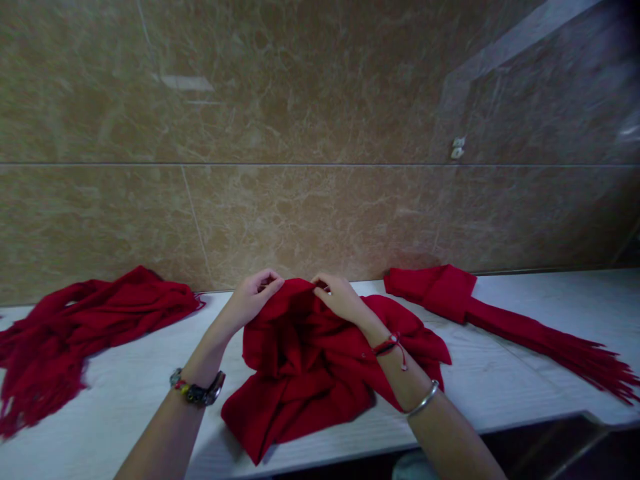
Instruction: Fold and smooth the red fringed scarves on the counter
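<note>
A red scarf (305, 373) lies bunched in loose folds on the pale table, its far edge lifted between my two hands. My left hand (257, 297) pinches that edge at its left end, thumb against fingers. At the other end of the raised edge, my right hand (340, 297) pinches the cloth too, with the forearm crossing over the scarf's right part. Between the hands the edge is held fairly straight, and deep folds fall below it towards me.
Another crumpled red scarf (115, 313) with fringe lies at the left. On the right is a folded red scarf (440, 290), its fringed end stretching towards the table's right. The white wood-grain table (165, 393) meets a brown marbled tile wall (300, 220). Its front edge runs below my right forearm.
</note>
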A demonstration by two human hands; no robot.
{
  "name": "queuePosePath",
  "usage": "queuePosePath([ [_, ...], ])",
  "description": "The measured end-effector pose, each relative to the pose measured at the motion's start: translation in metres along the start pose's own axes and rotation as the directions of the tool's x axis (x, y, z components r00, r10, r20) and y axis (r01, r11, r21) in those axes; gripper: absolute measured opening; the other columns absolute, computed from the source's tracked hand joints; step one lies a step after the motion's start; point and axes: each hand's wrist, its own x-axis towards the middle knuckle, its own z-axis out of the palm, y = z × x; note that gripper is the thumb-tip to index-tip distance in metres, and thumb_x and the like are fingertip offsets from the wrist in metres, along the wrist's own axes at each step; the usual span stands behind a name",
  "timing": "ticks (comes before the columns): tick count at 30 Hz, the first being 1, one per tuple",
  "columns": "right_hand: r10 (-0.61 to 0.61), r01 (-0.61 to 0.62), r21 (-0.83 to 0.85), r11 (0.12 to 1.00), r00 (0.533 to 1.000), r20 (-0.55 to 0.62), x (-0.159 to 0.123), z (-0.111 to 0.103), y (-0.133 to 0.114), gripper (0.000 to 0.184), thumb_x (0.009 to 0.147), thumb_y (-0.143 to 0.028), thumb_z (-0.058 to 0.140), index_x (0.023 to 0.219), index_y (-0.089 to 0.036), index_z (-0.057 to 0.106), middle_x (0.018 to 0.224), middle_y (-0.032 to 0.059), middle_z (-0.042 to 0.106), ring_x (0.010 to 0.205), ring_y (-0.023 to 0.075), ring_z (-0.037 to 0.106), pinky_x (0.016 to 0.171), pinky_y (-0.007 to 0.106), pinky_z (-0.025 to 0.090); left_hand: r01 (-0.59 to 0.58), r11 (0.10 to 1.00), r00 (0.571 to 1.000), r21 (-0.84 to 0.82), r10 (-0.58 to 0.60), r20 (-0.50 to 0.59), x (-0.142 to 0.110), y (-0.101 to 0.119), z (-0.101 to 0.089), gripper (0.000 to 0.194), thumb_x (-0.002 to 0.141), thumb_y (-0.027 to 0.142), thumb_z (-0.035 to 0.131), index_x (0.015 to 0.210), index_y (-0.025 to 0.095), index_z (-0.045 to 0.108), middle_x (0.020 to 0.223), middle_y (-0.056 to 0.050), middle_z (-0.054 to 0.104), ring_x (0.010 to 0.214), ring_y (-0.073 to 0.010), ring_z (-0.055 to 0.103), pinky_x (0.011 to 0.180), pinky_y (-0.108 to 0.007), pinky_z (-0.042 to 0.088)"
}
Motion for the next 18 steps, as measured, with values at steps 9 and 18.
queuePosePath([
  [9, 0.102, -0.030, 0.115, 0.993, 0.715, -0.692, -0.002, -0.070, 0.028, 0.008, 0.071, -0.023, 0.044, 0.078, -0.020, 0.048, 0.071, -0.0006, 0.052, 0.067, 0.0138, 0.049, 0.068, 0.027, 0.040, 0.098, 0.879, 0.980, 0.467, -0.168, 0.111, 0.002, -0.034, -0.011, 0.026, 0.075, 0.036, 0.045, 0.079, 0.018, 0.063, 0.074, -0.003, 0.066, 0.068, -0.0191, 0.058, 0.061, -0.025, 0.040],
  [18, 0.203, -0.176, 0.151, 0.973, 0.339, -0.918, -0.032, -0.134, 0.088, 0.014, 0.068, -0.027, 0.051, 0.077, -0.017, 0.052, 0.073, 0.0020, 0.054, 0.070, 0.0164, 0.052, 0.072, 0.034, 0.042, 0.427, 0.685, 0.879, 0.590, -0.162, -0.448, -0.003, -0.047, -0.049, 0.034, 0.080, 0.034, 0.032, 0.066, 0.017, 0.058, 0.062, -0.007, 0.060, 0.062, -0.0195, 0.057, 0.056, -0.026, 0.035],
])
